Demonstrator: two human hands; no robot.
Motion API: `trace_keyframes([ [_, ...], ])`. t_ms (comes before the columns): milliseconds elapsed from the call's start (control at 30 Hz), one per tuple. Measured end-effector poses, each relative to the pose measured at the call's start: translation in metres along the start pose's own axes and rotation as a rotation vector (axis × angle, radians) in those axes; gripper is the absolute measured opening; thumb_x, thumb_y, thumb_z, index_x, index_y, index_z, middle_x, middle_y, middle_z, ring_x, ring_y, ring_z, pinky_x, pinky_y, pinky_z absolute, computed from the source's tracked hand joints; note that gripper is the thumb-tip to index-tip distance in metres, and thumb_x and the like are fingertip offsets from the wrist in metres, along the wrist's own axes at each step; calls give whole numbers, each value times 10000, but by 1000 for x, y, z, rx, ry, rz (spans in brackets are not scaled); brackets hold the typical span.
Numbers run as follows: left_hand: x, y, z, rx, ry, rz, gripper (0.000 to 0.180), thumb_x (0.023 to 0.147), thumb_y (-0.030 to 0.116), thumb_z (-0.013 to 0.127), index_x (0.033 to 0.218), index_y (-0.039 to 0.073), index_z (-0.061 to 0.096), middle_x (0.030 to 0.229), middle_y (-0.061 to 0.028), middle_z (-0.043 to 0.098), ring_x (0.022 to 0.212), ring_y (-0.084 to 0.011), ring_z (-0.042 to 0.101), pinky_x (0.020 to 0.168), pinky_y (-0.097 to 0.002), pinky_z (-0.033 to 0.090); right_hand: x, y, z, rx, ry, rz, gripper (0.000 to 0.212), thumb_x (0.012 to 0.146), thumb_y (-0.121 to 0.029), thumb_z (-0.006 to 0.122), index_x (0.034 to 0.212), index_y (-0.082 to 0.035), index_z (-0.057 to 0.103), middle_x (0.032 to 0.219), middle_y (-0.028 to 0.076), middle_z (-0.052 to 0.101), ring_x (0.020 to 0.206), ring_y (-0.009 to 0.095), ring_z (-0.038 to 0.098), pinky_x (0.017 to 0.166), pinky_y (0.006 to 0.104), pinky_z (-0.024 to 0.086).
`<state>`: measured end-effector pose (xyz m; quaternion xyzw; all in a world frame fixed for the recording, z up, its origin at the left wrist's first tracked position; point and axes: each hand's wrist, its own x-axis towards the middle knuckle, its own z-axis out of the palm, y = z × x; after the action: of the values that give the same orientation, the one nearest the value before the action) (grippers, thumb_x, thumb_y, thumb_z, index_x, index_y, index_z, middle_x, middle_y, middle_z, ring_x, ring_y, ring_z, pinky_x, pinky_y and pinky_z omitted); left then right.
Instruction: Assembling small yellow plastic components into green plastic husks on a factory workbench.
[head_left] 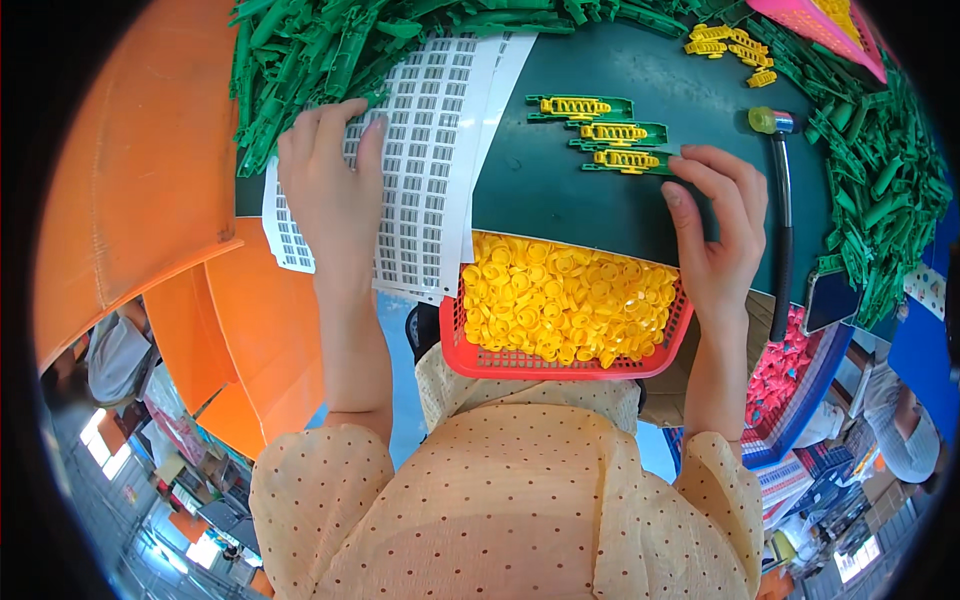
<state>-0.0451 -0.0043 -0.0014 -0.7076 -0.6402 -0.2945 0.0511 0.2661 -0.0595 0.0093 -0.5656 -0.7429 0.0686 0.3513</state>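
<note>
Assembled pieces: three long green shells (pixel 617 133), each with a yellow insert seated in it, lie in a slanting row towards the far edge of the surface (pixel 545 195), right of the sheets; judging from how they lie, these three have their inserts in place, yet their tops look open, so they seem only part-built.
Loose green parts: one big heap (pixel 310 55) fills the far left corner; another heap (pixel 880 190) runs down the right edge; by the look of it, most of the work is left.
Loose yellow inserts: a small group (pixel 735 45) near the far right corner; not in shells.
Yellow caps: a full load (pixel 570 300) in a red basket (pixel 460 357) at the near edge; none seen on the three shells.
Left hand: over the sticker sheets (pixel 430 150), fingers bent towards the near side of the left heap (pixel 325 175); thumb and forefinger close; cannot tell whether they pinch a green part.
Right hand: spread, thumb well off the forefinger (pixel 722 205); forefinger tip at the right end of the nearest shell, seemingly touching it; nothing gripped.
Hammer: just inside the right edge, handle towards the near side (pixel 783 200); untouched.
</note>
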Motion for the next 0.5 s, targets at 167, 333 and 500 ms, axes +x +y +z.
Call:
trace_keyframes([
  [167,-6,4,1,-58,-106,50,86,869,88,711,946,107,676,943,2,658,922,-229,594,820,-367,413,11,15,-16,-41,45,32,165,865,22,698,1018,-41,707,1077,101,685,1040,259,636,931,352,469],
  [333,-10,12,-5,-160,-33,115,108,846,57,720,933,107,682,913,-16,666,880,-232,593,803,-361,404,36,58,-31,-183,95,67,139,903,-37,687,1040,-44,708,1056,77,692,1026,228,647,911,314,484],
  [500,-28,54,-6,-413,-139,311,163,774,38,740,907,109,675,901,-16,659,853,-225,589,785,-357,400,59,74,-21,-245,52,12,182,897,-67,689,1077,-76,709,1074,79,694,1022,268,645,896,358,492],
])
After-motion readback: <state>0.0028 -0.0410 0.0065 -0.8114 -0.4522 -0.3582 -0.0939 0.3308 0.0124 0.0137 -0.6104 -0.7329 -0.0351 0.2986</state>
